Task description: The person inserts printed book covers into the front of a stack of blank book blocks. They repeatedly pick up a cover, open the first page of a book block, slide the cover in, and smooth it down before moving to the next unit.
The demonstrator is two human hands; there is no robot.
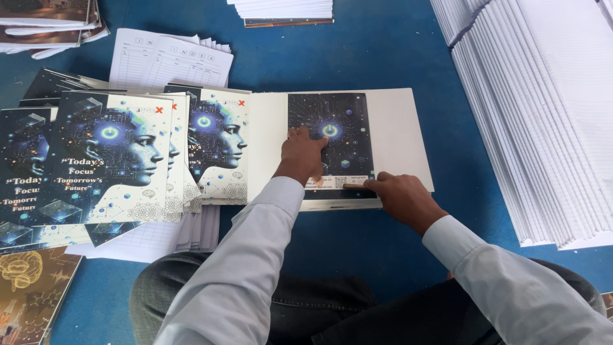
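Observation:
A notebook with a dark printed cover panel (345,121) and pale flaps (396,134) lies on the blue surface in front of me. My left hand (303,153) presses flat on the dark panel, fingers spread. My right hand (399,198) rests at the cover's lower right edge, index finger stretched along the bottom of the panel. Neither hand holds anything. Several covers with a blue face design (112,166) lie fanned out to the left.
Tall rows of white page blocks (543,115) run along the right. Ruled index sheets (169,61) lie at the back left, another paper stack (281,11) at the top, a brown cover (32,287) bottom left. My knees are at the bottom.

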